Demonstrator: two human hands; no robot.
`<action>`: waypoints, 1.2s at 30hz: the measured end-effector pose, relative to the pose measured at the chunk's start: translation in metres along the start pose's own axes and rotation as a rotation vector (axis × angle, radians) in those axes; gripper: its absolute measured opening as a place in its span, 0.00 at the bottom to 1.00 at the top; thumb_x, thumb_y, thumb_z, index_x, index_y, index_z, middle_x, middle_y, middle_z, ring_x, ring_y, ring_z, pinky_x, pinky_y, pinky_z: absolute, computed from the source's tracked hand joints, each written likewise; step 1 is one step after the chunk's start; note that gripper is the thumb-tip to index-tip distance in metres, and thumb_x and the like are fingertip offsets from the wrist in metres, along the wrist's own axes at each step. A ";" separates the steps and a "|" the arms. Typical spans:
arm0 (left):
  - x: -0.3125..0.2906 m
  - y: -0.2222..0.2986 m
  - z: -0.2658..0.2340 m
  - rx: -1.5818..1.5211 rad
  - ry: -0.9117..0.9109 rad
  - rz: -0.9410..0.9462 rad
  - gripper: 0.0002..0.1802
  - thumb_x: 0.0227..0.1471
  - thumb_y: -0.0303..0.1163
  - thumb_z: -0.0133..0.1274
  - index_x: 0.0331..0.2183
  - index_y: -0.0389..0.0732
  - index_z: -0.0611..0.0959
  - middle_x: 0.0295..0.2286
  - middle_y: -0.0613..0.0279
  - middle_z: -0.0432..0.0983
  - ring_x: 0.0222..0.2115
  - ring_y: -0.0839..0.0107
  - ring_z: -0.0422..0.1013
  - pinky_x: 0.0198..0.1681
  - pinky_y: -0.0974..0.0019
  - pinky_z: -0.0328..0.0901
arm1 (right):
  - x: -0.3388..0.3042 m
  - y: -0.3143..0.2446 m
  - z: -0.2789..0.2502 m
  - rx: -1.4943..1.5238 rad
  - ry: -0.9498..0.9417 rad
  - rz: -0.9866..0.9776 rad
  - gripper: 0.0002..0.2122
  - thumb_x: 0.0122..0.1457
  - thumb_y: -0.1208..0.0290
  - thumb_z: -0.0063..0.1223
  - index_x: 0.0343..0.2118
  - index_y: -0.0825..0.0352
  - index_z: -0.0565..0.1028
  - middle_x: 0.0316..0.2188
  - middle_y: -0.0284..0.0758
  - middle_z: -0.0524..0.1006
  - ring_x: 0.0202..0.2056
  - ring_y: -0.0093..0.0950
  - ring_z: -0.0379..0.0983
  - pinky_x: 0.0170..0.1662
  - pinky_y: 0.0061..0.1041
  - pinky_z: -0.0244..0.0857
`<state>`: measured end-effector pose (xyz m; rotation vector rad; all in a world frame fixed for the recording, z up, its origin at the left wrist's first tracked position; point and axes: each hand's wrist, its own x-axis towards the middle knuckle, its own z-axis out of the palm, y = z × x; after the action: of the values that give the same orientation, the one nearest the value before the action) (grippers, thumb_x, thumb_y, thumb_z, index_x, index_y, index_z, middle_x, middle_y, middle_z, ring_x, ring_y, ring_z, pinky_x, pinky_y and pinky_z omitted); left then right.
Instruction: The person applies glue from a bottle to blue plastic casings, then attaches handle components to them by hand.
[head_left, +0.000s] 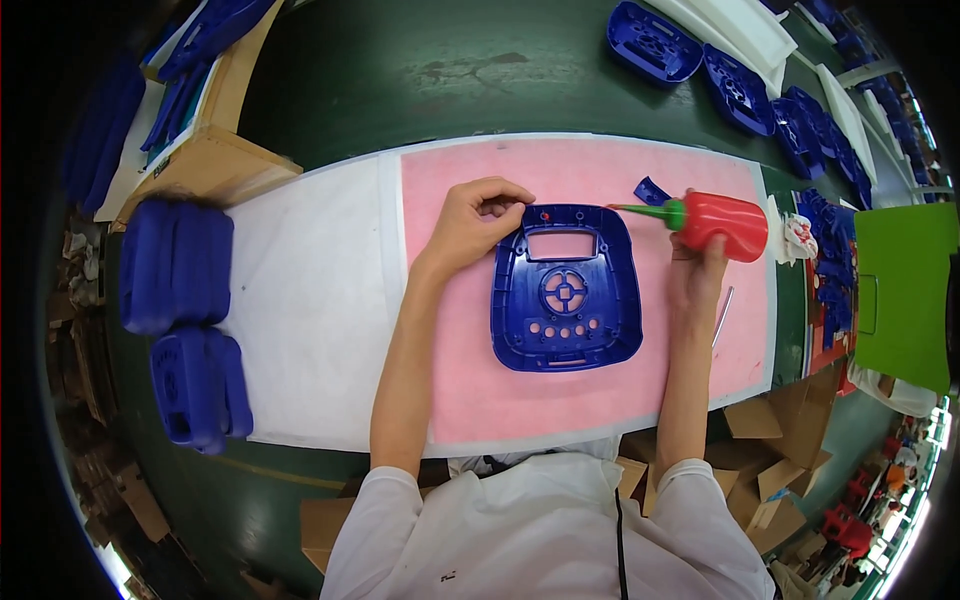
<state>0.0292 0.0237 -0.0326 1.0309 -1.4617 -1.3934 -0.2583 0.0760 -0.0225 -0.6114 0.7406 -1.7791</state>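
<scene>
A blue plastic housing [617,290] lies on the pink mat, its ribbed inner side up, with a rectangular opening, a round grille and a row of holes. My left hand [480,218] grips the housing's upper left corner, fingers curled and thumb on the rim. In my right hand [697,262] is a red squeeze bottle [728,226] with a green cap and thin nozzle, tilted sideways. The nozzle's red tip is close to the housing's upper right corner; whether it touches I cannot tell. A red spot shows at the housing's top edge.
A small blue plastic piece [651,190] and a thin metal rod [722,316] lie on the pink mat [460,390]. Stacked blue housings [175,265] stand at the left. More blue shells [655,45] lie at the far right, near a green bin [905,300] and cardboard boxes [800,410].
</scene>
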 end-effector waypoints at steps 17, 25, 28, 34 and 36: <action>0.001 -0.001 0.000 0.007 -0.007 0.011 0.08 0.49 0.23 0.54 0.34 0.35 0.84 0.28 0.67 0.78 0.27 0.84 0.68 0.33 0.78 0.65 | -0.009 0.002 -0.001 -0.535 -0.001 -0.091 0.27 0.46 0.75 0.68 0.50 0.65 0.68 0.45 0.38 0.75 0.47 0.32 0.72 0.50 0.32 0.69; 0.001 -0.001 0.000 -0.010 -0.007 -0.013 0.08 0.49 0.23 0.54 0.34 0.35 0.84 0.28 0.68 0.78 0.27 0.84 0.68 0.32 0.78 0.65 | -0.008 0.003 -0.005 -0.539 -0.078 -0.087 0.27 0.45 0.76 0.69 0.50 0.65 0.69 0.45 0.38 0.75 0.47 0.32 0.73 0.50 0.32 0.69; 0.001 -0.002 0.000 0.002 -0.008 -0.004 0.08 0.49 0.23 0.55 0.34 0.35 0.84 0.28 0.68 0.78 0.26 0.84 0.67 0.32 0.78 0.65 | -0.009 0.001 -0.008 -0.558 -0.079 -0.083 0.28 0.44 0.77 0.69 0.50 0.65 0.69 0.45 0.39 0.75 0.47 0.33 0.72 0.50 0.32 0.70; 0.001 -0.002 0.000 0.000 -0.006 -0.002 0.08 0.49 0.23 0.55 0.34 0.35 0.84 0.28 0.68 0.78 0.26 0.84 0.67 0.32 0.78 0.64 | -0.010 -0.005 0.001 -0.556 -0.149 -0.086 0.31 0.44 0.75 0.70 0.52 0.66 0.66 0.47 0.43 0.74 0.51 0.37 0.70 0.52 0.34 0.69; 0.001 -0.002 0.000 0.000 -0.010 -0.003 0.08 0.49 0.23 0.55 0.34 0.35 0.84 0.28 0.68 0.78 0.26 0.84 0.67 0.32 0.78 0.64 | -0.012 -0.008 0.005 -0.579 -0.170 -0.063 0.34 0.43 0.72 0.71 0.53 0.67 0.64 0.49 0.45 0.72 0.53 0.41 0.69 0.53 0.36 0.68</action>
<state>0.0293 0.0227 -0.0343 1.0283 -1.4686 -1.4028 -0.2562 0.0879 -0.0137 -1.1635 1.1349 -1.5377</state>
